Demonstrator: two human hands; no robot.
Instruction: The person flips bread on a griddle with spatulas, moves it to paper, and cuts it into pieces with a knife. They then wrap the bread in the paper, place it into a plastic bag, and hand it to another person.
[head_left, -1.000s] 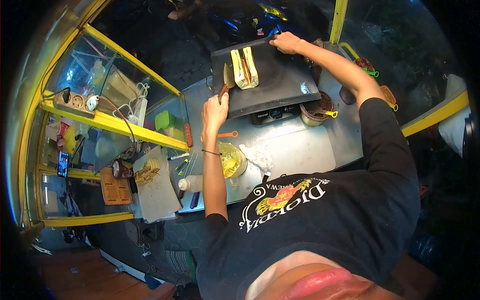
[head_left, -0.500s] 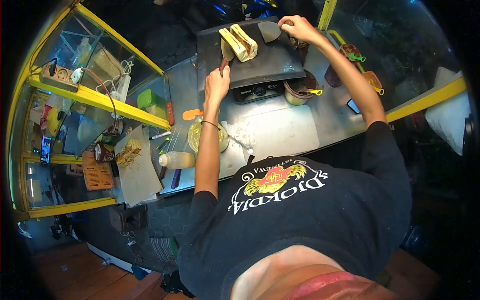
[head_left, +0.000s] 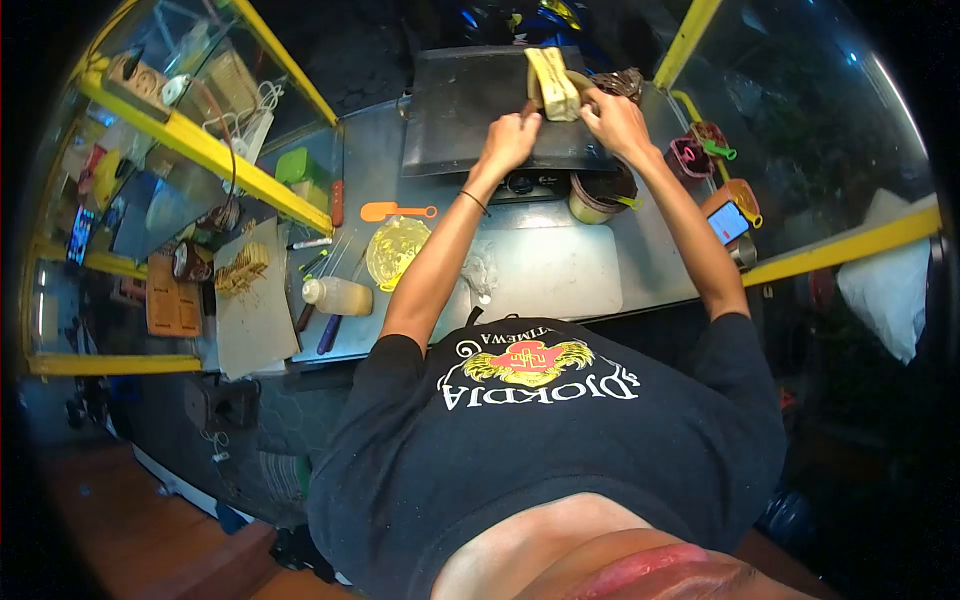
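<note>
A filled yellowish bread block (head_left: pixel 552 85) stands over the right part of the dark flat griddle (head_left: pixel 460 110), with a scraper at each side. My left hand (head_left: pixel 512 138) is closed around the handle of the left scraper, whose blade is mostly hidden by the bread. On the other side, my right hand (head_left: pixel 614 124) grips the second scraper, its blade partly visible against the bread.
Below the griddle lies a white board (head_left: pixel 560 268). A dark-filled tub (head_left: pixel 601 192), a yellow-filled bowl (head_left: pixel 398 252), an orange spatula (head_left: pixel 385 211) and a squeeze bottle (head_left: pixel 338 297) surround it. Yellow-framed glass stands at both sides.
The bread has moved right on the griddle and its two parts are now pressed together. My left hand has moved right with its scraper, and my right hand has come down to the bread's right side.
</note>
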